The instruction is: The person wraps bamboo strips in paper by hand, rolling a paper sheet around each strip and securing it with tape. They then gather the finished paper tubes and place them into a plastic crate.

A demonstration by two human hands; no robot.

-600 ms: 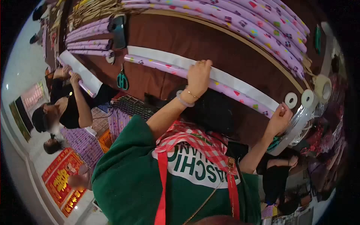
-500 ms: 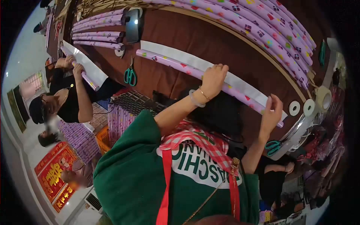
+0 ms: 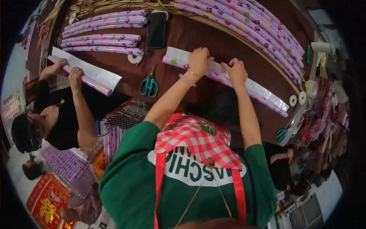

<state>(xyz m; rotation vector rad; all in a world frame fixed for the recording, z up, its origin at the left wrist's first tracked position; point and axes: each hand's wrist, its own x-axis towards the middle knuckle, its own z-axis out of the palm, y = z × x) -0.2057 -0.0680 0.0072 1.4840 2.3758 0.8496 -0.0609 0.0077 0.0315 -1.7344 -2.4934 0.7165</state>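
Observation:
A roll of lilac gift-printed wrapping paper (image 3: 221,79) lies aslant on the brown table, its loose white edge (image 3: 263,89) spread along the far side. My left hand (image 3: 199,63), with bangles at the wrist, is closed over the left part of the roll and paper edge. Close by on the right, my right hand (image 3: 236,72) has its fingers bent around the paper near the roll's middle. The palms hide what the fingertips press on. Teal-handled scissors (image 3: 149,87) rest left of the roll.
Finished lilac rolls lie in a stack (image 3: 248,26) at the back and in bundles (image 3: 103,38) at the left. A phone (image 3: 156,30) is beyond the scissors. Tape rolls (image 3: 312,89) sit at right. A co-worker's hands (image 3: 76,76) hold another roll (image 3: 95,85).
My right hand has moved left from the roll's right end to near its middle, beside my left hand. My left hand has shifted left along the roll. The camera view has turned.

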